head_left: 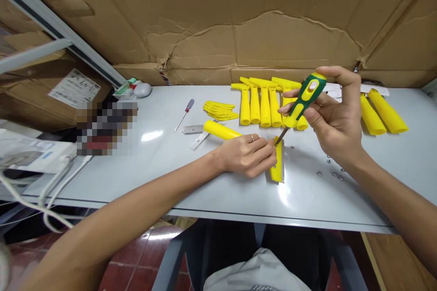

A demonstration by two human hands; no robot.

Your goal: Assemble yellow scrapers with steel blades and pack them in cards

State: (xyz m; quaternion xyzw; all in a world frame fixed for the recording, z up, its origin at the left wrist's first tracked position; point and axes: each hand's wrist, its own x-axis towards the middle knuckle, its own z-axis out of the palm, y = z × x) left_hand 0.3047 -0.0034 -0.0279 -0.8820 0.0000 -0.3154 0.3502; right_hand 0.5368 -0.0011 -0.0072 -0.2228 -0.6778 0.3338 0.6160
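Note:
My left hand [251, 155] is wrapped round a yellow scraper [221, 130], whose handle points left and whose head, with a metal blade along its right edge, shows beyond my fingers. My right hand [336, 113] grips a green and yellow screwdriver [307, 95] between thumb and fingers. The screwdriver is tilted, its shaft tip down at the scraper head beside my left fingertips. Small screws or nuts [319, 173] lie on the table to the right of the scraper.
On the white table [143, 182], several yellow scraper handles [265, 104] stand in a row, with flat yellow pieces [220, 110], metal blades [193, 129] and a small screwdriver [187, 111] to their left. Two yellow handles [387, 111] lie right. Cables [51, 209] hang left; cardboard [205, 18] is behind.

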